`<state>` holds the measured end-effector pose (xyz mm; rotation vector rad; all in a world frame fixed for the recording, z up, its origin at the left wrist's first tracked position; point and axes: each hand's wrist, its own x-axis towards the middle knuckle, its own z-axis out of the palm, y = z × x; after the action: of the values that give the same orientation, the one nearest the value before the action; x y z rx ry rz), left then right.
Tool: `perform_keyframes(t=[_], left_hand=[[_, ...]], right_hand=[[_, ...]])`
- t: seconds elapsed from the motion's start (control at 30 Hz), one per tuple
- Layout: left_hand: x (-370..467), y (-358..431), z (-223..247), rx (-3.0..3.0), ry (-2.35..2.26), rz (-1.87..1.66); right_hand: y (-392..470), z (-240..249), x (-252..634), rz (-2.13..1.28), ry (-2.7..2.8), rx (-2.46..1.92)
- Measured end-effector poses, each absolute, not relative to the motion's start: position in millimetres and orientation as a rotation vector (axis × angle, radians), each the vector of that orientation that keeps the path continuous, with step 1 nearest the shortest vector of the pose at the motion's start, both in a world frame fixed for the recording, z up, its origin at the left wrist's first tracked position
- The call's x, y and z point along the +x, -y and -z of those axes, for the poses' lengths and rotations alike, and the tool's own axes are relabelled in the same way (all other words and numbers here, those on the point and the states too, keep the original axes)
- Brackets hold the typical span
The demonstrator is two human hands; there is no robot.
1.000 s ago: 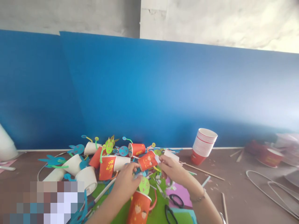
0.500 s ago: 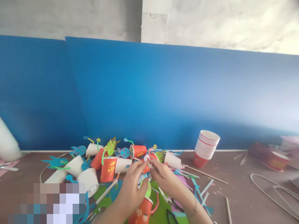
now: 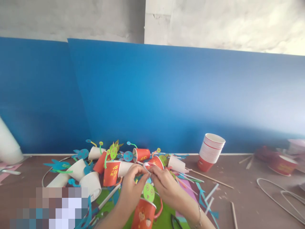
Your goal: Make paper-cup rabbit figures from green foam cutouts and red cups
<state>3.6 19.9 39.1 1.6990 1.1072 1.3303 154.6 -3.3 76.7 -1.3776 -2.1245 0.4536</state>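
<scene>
My left hand (image 3: 133,184) and my right hand (image 3: 164,183) meet at the centre front, fingertips pinched together. Between them is something small and whitish, perhaps a strip or piece of tape, too small to name. Just below stands a red cup (image 3: 143,214) with a green round paper face (image 3: 149,192) at its rim and an orange-red curved straw at its side. Behind the fingers lies another red cup (image 3: 156,162). To the left, an upright red cup (image 3: 110,175) carries a green paper figure (image 3: 113,152).
White cups (image 3: 90,184) and blue paper cutouts (image 3: 58,165) lie at the left. A cup stack (image 3: 211,152) leans at the right, with sticks (image 3: 233,214), straws and a white cable (image 3: 269,194) nearby. Black scissor handles (image 3: 175,221) lie at the front. A blue panel (image 3: 152,95) stands behind.
My hands have come slightly lower and their fingertips have drawn closer together. The green face and red cup below them now show more fully.
</scene>
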Motion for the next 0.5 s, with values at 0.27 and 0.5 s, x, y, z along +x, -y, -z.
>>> perform_keyframes(t=[0.27,0.5], left_hand=[[2.7,-14.3,-45.7,1.769,-1.069,-1.401],[-1.8,-8.7,-48.1,1.804,-1.056,-1.517]], right_hand=[[-0.1,-76.5,148.2,-0.569,1.952,-1.281],[-3.9,-67.4,145.2,-1.092,1.514,-1.166]])
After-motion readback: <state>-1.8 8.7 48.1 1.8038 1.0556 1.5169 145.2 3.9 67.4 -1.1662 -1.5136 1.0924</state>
